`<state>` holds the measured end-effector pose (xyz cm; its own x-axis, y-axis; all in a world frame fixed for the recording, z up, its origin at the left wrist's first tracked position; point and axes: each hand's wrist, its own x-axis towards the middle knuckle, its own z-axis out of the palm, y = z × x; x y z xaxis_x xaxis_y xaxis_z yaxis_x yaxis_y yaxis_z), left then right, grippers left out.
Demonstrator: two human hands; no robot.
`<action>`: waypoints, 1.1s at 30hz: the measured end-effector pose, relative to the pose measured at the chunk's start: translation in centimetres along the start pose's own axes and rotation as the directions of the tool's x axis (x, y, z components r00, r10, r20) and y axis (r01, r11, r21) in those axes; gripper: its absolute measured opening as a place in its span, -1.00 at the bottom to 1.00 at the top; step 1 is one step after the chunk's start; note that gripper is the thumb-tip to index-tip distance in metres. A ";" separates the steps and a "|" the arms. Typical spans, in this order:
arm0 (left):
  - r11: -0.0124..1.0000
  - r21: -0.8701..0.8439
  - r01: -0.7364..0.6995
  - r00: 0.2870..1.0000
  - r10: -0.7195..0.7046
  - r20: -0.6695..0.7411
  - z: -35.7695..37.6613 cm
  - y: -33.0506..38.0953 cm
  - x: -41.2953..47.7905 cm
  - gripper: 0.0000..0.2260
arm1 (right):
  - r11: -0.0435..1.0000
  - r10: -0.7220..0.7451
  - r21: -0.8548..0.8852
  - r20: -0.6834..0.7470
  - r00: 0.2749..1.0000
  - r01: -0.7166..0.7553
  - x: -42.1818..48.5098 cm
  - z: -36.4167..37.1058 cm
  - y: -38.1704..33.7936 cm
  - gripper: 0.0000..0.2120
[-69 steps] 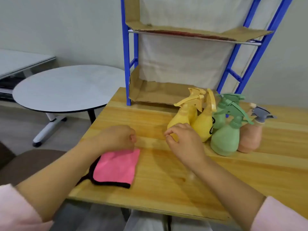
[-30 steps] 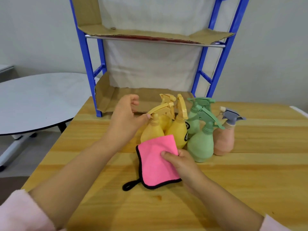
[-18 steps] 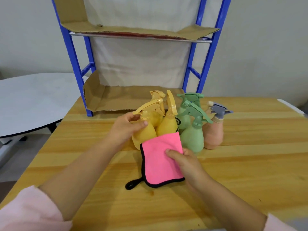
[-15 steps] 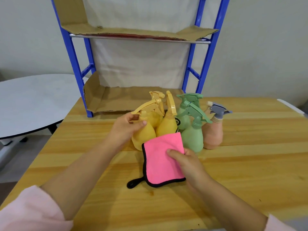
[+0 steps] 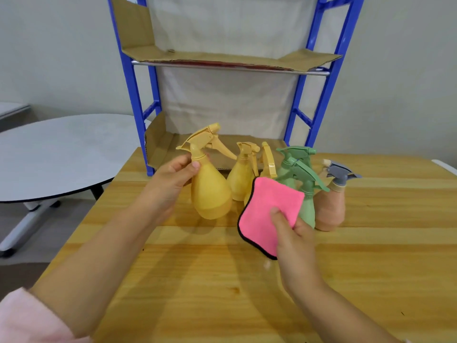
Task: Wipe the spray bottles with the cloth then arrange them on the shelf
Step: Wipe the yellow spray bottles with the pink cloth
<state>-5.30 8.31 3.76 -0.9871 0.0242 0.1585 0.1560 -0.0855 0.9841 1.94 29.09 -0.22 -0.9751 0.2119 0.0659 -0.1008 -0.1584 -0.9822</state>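
A pale wooden tabletop (image 5: 222, 280) with broad honey-coloured planks fills the lower part of the view, its grain running left to right. At its far edge stands a blue metal shelf (image 5: 321, 95) whose levels are lined with brown cardboard (image 5: 222, 56); a beige cloth backing hangs behind the frame. The wall behind is plain and light grey-green. To the left, off the tabletop, sits a round grey table (image 5: 57, 154) on a white leg, above a dull brown floor.

The left hand (image 5: 170, 184) grips a yellow spray bottle (image 5: 210, 191) at the neck just under the trigger, fingers wrapped round it and thumb across the front; whether its base touches the wood I cannot tell, though it is tilted slightly. The right hand (image 5: 294, 241) pinches a pink cloth (image 5: 269, 214) with black edging, thumb on top and fingers beneath, holding it up in front of the other bottles.

Those bottles stand clustered just before the lowest shelf level: two more yellow bottles (image 5: 241, 177), two green bottles (image 5: 308, 209) one behind the other, and a peach bottle (image 5: 330, 209) with a grey trigger at the right end. Pink sleeves (image 5: 29, 318) show at the bottom corners.
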 end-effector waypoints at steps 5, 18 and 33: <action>0.999 -0.030 0.029 0.996 -0.032 -0.085 0.5 0.7 -0.2 -0.85 | 0.997 -0.015 0.079 0.020 1.000 0.013 0.0 2.5 -0.3 -0.67; 0.989 0.141 -0.036 0.993 0.051 -0.104 1.9 2.8 -0.3 -0.90 | 0.994 -0.090 -0.012 0.481 0.872 0.109 1.2 3.7 0.4 -0.43; 0.973 0.225 -0.044 0.999 0.035 0.042 4.1 3.1 -1.3 -0.83 | 0.998 0.042 0.016 0.496 0.867 -0.057 4.3 3.3 -0.1 -0.15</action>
<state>-3.38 12.11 6.89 -0.9786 0.0629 0.1962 0.2033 0.1403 0.9690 -2.88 26.83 0.72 -0.9480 -0.3009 0.1036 -0.0482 -0.1858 -0.9814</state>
